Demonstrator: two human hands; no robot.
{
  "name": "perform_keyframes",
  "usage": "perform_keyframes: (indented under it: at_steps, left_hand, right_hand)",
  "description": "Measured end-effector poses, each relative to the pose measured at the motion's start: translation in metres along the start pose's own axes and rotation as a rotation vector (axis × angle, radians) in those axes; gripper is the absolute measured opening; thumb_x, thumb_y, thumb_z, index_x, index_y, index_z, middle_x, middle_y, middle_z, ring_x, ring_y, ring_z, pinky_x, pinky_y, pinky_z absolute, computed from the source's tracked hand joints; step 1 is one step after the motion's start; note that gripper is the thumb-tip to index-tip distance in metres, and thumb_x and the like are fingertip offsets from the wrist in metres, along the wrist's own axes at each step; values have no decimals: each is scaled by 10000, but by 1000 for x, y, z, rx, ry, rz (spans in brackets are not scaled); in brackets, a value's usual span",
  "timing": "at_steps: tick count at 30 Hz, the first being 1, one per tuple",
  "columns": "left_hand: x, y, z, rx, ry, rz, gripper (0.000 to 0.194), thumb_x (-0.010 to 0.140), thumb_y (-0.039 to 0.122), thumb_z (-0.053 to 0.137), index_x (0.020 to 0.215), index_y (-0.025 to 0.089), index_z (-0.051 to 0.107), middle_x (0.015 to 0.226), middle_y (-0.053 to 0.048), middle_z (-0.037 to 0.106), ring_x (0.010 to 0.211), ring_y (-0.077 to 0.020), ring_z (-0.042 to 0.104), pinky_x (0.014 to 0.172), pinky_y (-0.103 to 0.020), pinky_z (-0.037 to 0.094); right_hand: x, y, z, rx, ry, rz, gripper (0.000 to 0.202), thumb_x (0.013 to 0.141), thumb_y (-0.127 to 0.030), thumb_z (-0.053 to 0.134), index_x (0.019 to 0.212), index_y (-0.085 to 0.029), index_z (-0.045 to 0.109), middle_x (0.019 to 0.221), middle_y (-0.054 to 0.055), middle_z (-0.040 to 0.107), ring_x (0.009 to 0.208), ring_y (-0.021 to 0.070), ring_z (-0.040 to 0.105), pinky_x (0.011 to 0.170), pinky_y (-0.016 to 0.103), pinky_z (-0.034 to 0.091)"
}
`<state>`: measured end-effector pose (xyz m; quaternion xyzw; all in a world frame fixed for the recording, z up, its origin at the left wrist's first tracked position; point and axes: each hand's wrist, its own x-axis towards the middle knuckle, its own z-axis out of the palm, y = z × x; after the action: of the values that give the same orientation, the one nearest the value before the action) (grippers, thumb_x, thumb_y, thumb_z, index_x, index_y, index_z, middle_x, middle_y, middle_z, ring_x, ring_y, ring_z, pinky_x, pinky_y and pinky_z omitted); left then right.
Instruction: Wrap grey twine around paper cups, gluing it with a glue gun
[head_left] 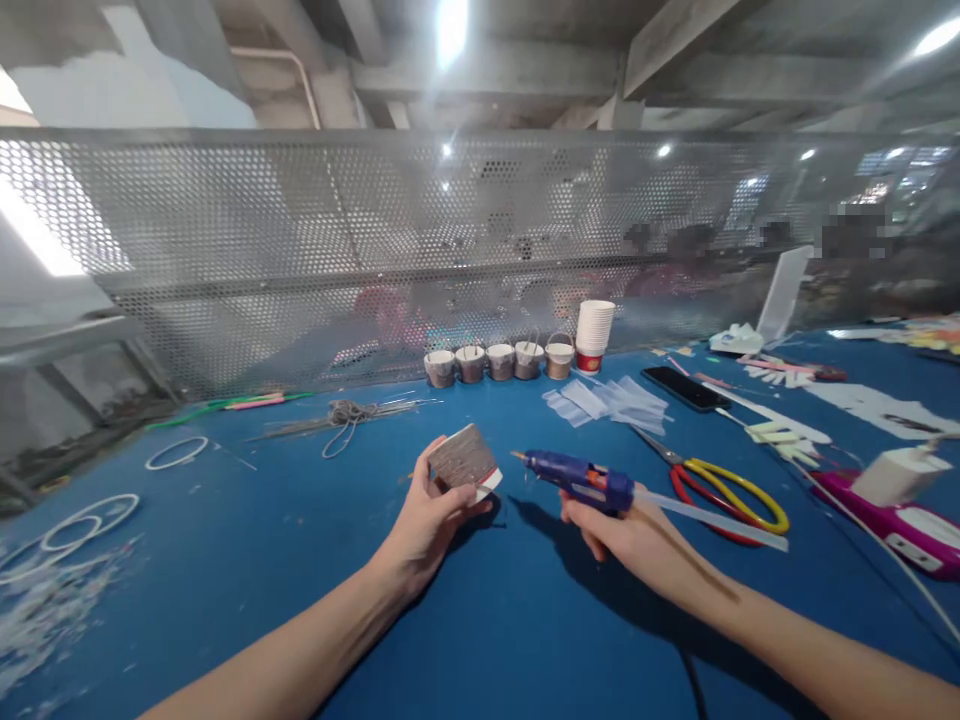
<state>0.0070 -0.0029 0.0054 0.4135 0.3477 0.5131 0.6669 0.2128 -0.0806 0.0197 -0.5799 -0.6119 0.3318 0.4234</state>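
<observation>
My left hand point(429, 520) is closed around a paper cup point(466, 460) tilted on its side. Grey-brown cord or yarn covers most of the cup's wall, and a little white and red shows at one end. In my right hand point(611, 530) is a blue hot glue gun point(577, 476), its nozzle pointing left toward the cup with a gap between them. A long translucent glue stick point(712, 515) sticks out of the gun's back. The gun's handle is mostly hidden by my fingers.
Several small wrapped cups with handles point(501, 362) stand in a row beside stacked paper cups point(595, 335). Translucent strips point(607, 400), a phone point(685, 388), scissors point(731, 490) and a magenta power strip point(892, 520) lie right. Left are grey cord point(349, 412) and white rings point(71, 535).
</observation>
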Motion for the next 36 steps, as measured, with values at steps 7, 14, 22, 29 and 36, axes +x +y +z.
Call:
perform_keyframes:
  at_steps: [7,14,22,29,36]
  left_hand:
    - [2,4,6,88,-9,-4,774,584,86,755,1248,261,399,1033,-47,667,907,-230,668,718,-333,558]
    - [10,5,6,132,-47,33,791,582,83,764,1251,287,395,1044,-33,658,895,-222,679,724,-335,563]
    - [8,3,10,134,-72,8,827,589,74,763,1276,294,359,1070,-32,654,967,-231,670,773,-324,545]
    - [11,1,8,109,-35,50,824,570,72,770,1259,293,376,1025,-18,642,917,-215,670,758,-331,550]
    - [15,-3,5,113,-25,67,850,537,68,773,1255,304,384,1032,-13,630,912,-211,663,751,-341,553]
  right_hand:
    - [-7,7,13,-57,10,-114,265,844,-418,535,707,-192,523,651,-23,519,580,122,440,555,239,384]
    - [-6,6,13,-104,0,-116,290,857,-427,525,701,-184,550,640,-24,546,570,118,428,549,240,358]
    - [-5,4,16,-129,58,-162,276,852,-390,535,661,-191,536,608,-20,572,537,116,457,522,234,348]
    - [-6,0,19,-187,90,-215,250,848,-345,526,647,-197,539,609,5,608,528,127,492,521,236,366]
    - [-3,5,24,-303,96,-321,234,859,-343,509,672,-204,529,612,19,605,518,138,526,534,236,369]
